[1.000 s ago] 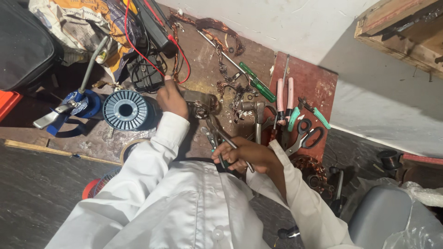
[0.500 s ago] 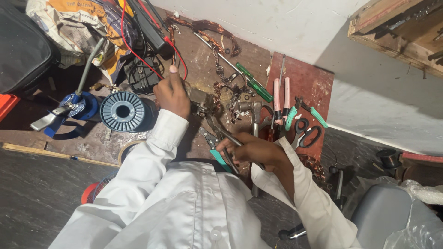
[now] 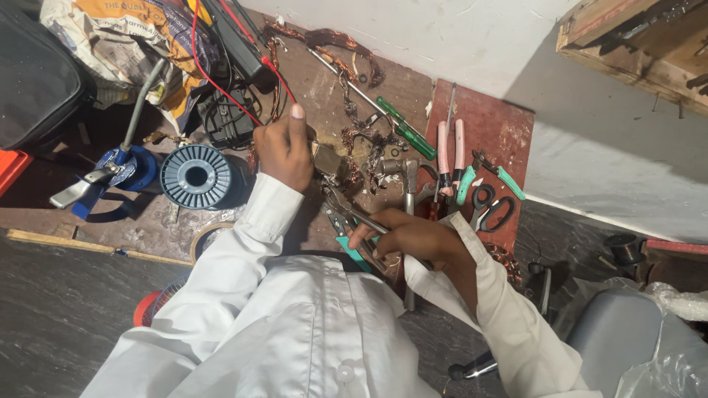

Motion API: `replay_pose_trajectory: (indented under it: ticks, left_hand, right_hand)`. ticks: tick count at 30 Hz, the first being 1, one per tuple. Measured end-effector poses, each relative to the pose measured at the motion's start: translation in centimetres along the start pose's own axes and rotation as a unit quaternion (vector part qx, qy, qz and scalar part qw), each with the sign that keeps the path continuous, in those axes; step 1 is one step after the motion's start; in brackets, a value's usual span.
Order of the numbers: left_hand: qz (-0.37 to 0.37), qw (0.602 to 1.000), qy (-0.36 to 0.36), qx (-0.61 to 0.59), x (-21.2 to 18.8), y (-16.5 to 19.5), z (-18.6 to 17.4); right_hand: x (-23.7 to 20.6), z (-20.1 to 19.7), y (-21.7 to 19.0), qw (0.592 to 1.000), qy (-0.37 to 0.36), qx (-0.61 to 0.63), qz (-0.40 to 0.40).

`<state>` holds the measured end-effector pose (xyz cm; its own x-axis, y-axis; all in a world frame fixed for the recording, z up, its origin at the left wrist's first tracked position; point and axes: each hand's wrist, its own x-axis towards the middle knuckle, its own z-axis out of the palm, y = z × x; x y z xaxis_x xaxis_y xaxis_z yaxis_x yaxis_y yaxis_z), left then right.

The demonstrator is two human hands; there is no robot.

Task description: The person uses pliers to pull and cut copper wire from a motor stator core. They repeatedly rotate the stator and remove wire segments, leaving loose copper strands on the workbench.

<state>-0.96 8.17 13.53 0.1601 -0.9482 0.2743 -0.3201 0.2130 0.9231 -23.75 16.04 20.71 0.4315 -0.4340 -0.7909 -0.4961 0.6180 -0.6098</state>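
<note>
Left hand: the left hand [image 3: 284, 151] is curled shut around a small metal part [image 3: 325, 159], thumb stuck up, at the middle of the brown worktop [image 3: 317, 81].
Right hand: the right hand [image 3: 413, 237] is clamped on the teal handles of a pair of pliers [image 3: 352, 221], whose nose points up and left toward the metal part; whether it touches the part cannot be told.
Change: half a second ago the left hand sat a little lower and the pliers lay flatter against the shirt; now the left hand has risen slightly and the pliers' nose reaches closer to the part.
Sleeves: both arms wear white sleeves [image 3: 243, 243].
Left of the hands: a blue-grey wire spool [image 3: 196, 175] lies on its side, well apart from a blue clamp tool [image 3: 110, 173].
Above: red wires [image 3: 214, 70] run over a black box [image 3: 228, 121].
Right of the hands: a red board [image 3: 501, 133] carries pink-handled pliers [image 3: 450, 151], a green screwdriver [image 3: 405, 131] and black scissors [image 3: 493, 210].
Between: tangled copper wire [image 3: 361, 140] lies just beside the metal part.
</note>
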Motion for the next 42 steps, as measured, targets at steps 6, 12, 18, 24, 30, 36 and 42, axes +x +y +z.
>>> replay_pose_trajectory:
  ticks: [6, 12, 18, 24, 30, 36, 42]
  left_hand:
    - [0.002, 1.0, -0.017, 0.0, -0.2, 0.9, -0.6]
    - [0.04, 0.998, -0.033, 0.038, -0.4, 1.2, -1.0]
    - [-0.017, 0.993, -0.037, 0.108, 1.2, 0.9, 0.0]
    - [-0.093, 0.982, -0.025, 0.164, 2.5, 0.3, 1.0]
    - [-0.111, 0.976, -0.003, 0.187, 2.1, 0.3, 0.0]
    - [-0.091, 0.98, -0.005, 0.174, 1.8, 1.3, -1.0]
    - [-0.085, 0.982, -0.012, 0.167, 1.5, 2.9, -1.4]
  right_hand:
    - [1.1, 1.8, 1.7, 0.989, -0.012, 0.137, -0.057]
    - [2.5, 3.7, 3.5, 0.981, 0.015, 0.179, -0.077]
    - [4.2, 4.4, 4.6, 0.894, 0.239, -0.304, -0.225]
    - [5.0, 3.7, 4.9, 0.825, 0.307, -0.411, -0.238]
    - [4.2, 3.6, 4.9, 0.886, 0.197, -0.304, -0.288]
    - [2.6, 3.9, 3.8, 0.998, 0.064, 0.01, -0.025]
    - [1.9, 3.8, 2.8, 0.992, 0.062, 0.017, -0.112]
